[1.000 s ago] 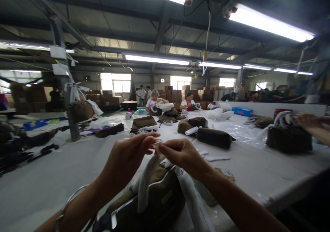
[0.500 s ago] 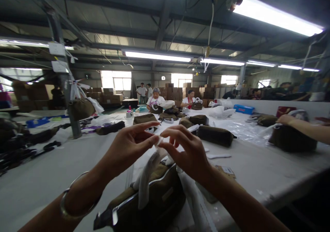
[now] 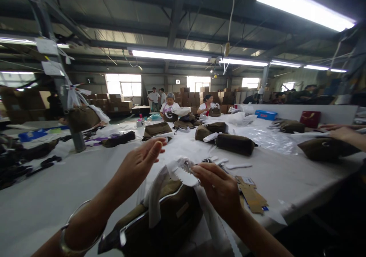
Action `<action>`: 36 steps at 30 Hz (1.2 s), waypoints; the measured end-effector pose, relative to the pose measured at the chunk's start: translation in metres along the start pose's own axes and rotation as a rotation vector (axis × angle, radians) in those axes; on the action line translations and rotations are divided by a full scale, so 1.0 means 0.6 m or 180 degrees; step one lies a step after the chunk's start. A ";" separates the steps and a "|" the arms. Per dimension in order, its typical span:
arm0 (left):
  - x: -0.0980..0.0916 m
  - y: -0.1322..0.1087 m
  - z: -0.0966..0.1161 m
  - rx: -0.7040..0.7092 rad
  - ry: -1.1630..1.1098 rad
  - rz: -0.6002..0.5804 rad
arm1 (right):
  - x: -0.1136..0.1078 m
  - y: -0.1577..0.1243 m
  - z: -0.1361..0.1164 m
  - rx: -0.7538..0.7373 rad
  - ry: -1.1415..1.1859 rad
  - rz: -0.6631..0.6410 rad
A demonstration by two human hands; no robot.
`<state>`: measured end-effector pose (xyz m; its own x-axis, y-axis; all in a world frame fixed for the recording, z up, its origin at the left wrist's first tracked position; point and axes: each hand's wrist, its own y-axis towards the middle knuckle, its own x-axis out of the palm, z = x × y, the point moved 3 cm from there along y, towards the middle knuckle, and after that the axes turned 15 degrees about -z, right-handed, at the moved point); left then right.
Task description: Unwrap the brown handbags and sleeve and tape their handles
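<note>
My left hand (image 3: 140,163), a bangle on its wrist, is raised above the bag's left side. Its thumb lies close against the bent fingers, and anything pinched there is too small to make out. With its fingertips, my right hand (image 3: 219,182) pinches a white piece with a saw-toothed edge (image 3: 186,176) at the top of the bag's handles. Below stands an olive-brown handbag (image 3: 174,219) with a silver zipper (image 3: 137,220). White wrapping covers its handle (image 3: 156,203), and more white wrapping hangs on the right.
Several brown bags (image 3: 236,144) lie across the white-covered table (image 3: 94,180). Flat brown cardboard (image 3: 253,196) is right of my right hand. A co-worker's hand (image 3: 347,135) touches another bag (image 3: 321,149) at far right. A metal post (image 3: 76,140) rises at left.
My hands, together half a second ago, have parted: the left moved up and left, the right down to the handles. The white toothed piece now shows. The co-worker's bag tipped lower.
</note>
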<state>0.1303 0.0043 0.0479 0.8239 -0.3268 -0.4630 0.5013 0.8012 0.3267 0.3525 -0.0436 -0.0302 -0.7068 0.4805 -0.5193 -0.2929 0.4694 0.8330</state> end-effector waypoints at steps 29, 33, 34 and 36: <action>0.023 -0.008 -0.104 0.1600 0.3907 0.0695 | 0.092 -0.291 0.116 0.2988 -0.0886 -0.2040; 0.036 -0.031 -0.117 0.1330 0.3788 0.0570 | 0.106 -0.244 0.132 0.2794 -0.0781 -0.1765; 0.039 -0.037 -0.121 0.1278 0.3733 0.0559 | 0.112 -0.223 0.140 0.2735 -0.0762 -0.1661; 0.045 -0.047 -0.128 0.1171 0.3634 0.0616 | 0.128 -0.170 0.162 0.2594 -0.0706 -0.1472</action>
<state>0.1181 0.0110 -0.0372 0.2796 0.5606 -0.7794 0.5935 0.5372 0.5993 0.3909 0.0173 -0.1737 -0.4714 0.2087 -0.8569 0.0845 0.9778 0.1917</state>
